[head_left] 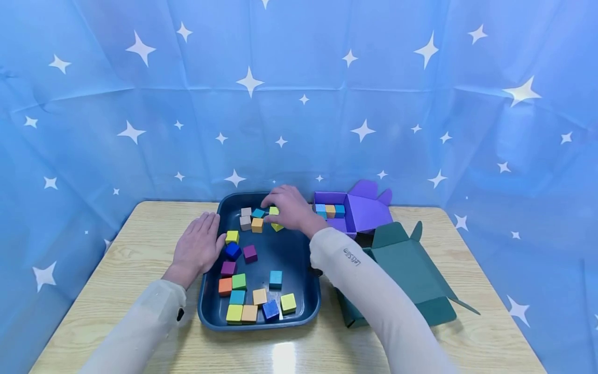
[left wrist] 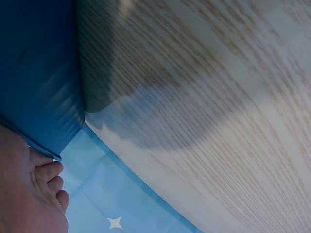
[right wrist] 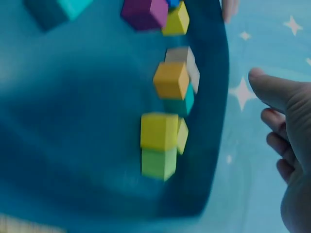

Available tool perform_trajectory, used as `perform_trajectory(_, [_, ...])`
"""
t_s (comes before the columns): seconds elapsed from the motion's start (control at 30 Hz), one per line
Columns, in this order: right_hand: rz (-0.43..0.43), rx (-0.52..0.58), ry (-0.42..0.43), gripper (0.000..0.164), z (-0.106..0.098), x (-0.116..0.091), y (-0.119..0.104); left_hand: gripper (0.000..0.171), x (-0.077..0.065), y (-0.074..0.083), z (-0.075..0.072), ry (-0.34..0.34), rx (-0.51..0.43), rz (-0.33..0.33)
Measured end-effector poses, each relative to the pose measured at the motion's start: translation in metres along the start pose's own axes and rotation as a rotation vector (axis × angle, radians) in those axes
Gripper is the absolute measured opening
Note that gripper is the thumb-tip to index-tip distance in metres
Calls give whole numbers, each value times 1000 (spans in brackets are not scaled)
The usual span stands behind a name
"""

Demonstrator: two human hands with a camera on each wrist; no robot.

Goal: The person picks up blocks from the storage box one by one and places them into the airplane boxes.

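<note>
A dark blue tray holds several coloured cubes, bunched mostly along its left side and front. Over its left rim lies my left hand, fingers straight and thumb toward a yellow cube. My right hand hovers above the tray's back part, thumb and fingers apart. Nothing shows between them in the right wrist view. Close to it are an orange cube, a teal cube, a yellow cube and a light green cube. In the head view this hand partly covers the yellow ones.
Right of the tray, an open purple box holds a few blue and orange cubes in a row. In front of it stands an open dark green box, partly hidden by my right sleeve. A starry blue curtain hangs behind the wooden table.
</note>
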State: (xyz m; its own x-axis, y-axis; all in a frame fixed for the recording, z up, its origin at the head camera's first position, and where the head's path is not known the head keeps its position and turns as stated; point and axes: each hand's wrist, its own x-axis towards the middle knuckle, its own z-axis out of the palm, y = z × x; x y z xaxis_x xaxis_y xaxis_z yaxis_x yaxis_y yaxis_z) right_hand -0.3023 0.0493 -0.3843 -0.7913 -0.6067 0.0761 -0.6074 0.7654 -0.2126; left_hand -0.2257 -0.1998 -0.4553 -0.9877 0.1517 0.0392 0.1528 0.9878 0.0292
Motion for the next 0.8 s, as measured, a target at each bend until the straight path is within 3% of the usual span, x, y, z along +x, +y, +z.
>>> perform_trajectory(0.17, [-32, -24, -36, 40, 15, 7, -20, 71, 0, 0, 0, 11, 11, 2])
perform_trajectory(0.37, [-90, -49, -141, 43, 38, 8, -35, 71, 0, 0, 1, 23, 12, 6])
perform_trajectory(0.6, [-83, 2, -247, 42, 56, 4, -41, 70, 0, 0, 1, 23, 8, 4])
perform_trajectory(0.8, [-70, 43, -277, 35, 62, 1, -41, 70, 0, 0, 1, 19, 7, 7])
